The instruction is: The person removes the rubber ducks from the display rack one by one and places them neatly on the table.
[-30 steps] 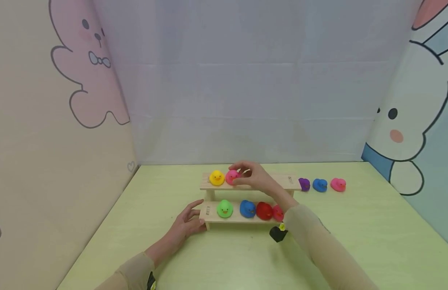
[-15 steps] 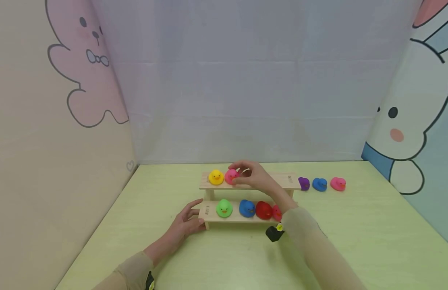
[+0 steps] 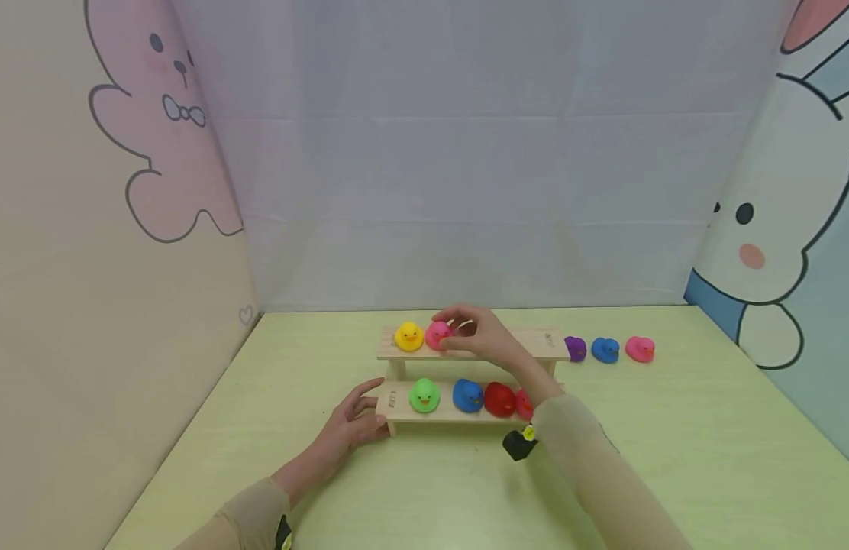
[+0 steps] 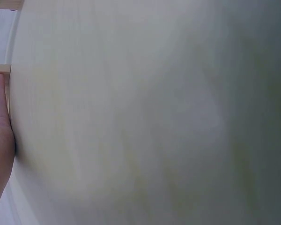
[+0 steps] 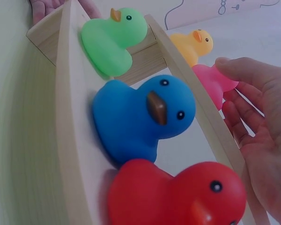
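On the upper tier of a two-step wooden rack (image 3: 411,414), my right hand (image 3: 485,336) pinches a pink rubber duck (image 3: 437,334) between thumb and fingers. The duck rests on the board, beside a yellow duck (image 3: 409,337). My left hand (image 3: 349,420) grips the left end of the lower tier; the left wrist view shows its thumb (image 4: 0,101) against the board. A green duck (image 3: 424,395), a blue duck (image 5: 131,117) and a red duck (image 5: 178,197) stand on the lower tier. Another pink duck (image 3: 524,405) there is partly hidden by my right sleeve.
Right of the rack, a purple duck (image 3: 576,349), a second blue duck (image 3: 606,351) and a further pink duck (image 3: 640,349) sit on the pale green table (image 3: 692,428). A white curtain (image 3: 424,168) hangs at the back, between walls with cartoon animals.
The view has shifted very slightly. Both hands and all the ducks stay in place.
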Motion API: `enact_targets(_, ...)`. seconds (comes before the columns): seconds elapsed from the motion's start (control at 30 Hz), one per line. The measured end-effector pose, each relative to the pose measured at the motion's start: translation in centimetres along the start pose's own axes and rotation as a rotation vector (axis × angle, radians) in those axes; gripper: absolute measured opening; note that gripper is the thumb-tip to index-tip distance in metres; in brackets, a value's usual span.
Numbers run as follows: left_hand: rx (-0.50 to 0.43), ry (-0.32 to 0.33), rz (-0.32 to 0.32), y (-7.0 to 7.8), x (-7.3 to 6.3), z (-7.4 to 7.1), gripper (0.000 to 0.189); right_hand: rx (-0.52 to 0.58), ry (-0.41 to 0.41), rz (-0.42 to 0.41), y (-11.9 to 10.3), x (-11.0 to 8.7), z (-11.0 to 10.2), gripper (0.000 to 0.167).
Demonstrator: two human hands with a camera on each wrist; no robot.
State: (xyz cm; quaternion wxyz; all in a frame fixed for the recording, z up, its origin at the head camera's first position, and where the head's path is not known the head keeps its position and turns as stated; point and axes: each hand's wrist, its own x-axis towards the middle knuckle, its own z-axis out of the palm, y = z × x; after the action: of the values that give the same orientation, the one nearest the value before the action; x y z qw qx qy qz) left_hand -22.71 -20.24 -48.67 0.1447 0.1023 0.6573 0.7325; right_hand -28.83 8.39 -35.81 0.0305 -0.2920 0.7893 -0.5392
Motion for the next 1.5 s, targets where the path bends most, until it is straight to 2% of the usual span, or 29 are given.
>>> enact_targets(0.37,-0.017,-0.002,0.002,-0.1,-0.2,0.0,0.066,0.009,0.021,-0.02,-0.2,-0.1,0.3,0.035)
enact_targets(0.5,-0.019,-0.001,0.001,-0.1,-0.3,0.1,0.066,0.017,0.034,-0.036,1.3,0.3,0.4,0.036)
enact_targets(0.63,-0.011,0.0,0.001,-0.1,-0.4,0.1,0.066,-0.019,0.046,-0.016,2.3,0.3,0.1,0.038)
enact_targets(0.9,-0.007,-0.011,0.003,-0.1,-0.3,0.0,0.065,-0.096,0.073,0.039,1.5,-1.4,-1.5,0.037)
enact_targets(1.17,-0.005,-0.01,0.004,0.0,-0.4,0.0,0.065,-0.129,0.133,-0.007,1.7,-3.6,-3.5,0.039)
enact_targets(1.5,-0.008,-0.011,0.01,0.1,-0.2,0.1,0.065,-0.192,0.229,0.0,2.5,-6.2,-6.0,0.037)
